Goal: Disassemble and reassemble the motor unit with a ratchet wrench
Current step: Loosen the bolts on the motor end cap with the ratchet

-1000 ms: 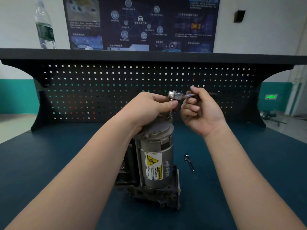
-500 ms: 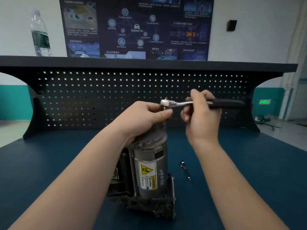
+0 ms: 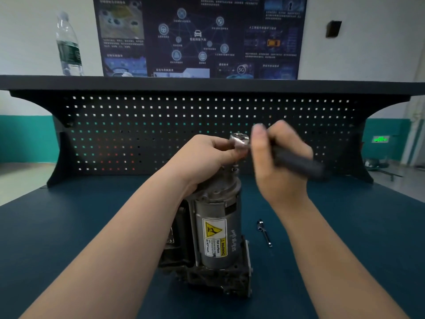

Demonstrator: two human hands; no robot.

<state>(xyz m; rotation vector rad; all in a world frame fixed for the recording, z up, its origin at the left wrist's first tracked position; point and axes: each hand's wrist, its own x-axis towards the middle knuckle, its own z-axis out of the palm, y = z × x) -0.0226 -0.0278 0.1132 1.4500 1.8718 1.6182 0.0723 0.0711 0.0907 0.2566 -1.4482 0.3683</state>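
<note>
The motor unit stands upright on the blue table, a grey cylinder with a yellow warning label on a dark cast base. Above its top hangs the ratchet wrench, its chrome head over the motor's upper end. My left hand curls round the head and the top of the motor. My right hand, blurred by motion, grips the wrench's black handle, which points right and towards me. The socket under the head is hidden by my fingers.
A long loose bolt lies on the blue table just right of the motor. A black pegboard closes the back, and a water bottle stands on the shelf above it at the left.
My right hand has swung the wrench handle from pointing right along the pegboard round towards me. The left hand stays on the wrench head. The camera has tilted and moved closer.
</note>
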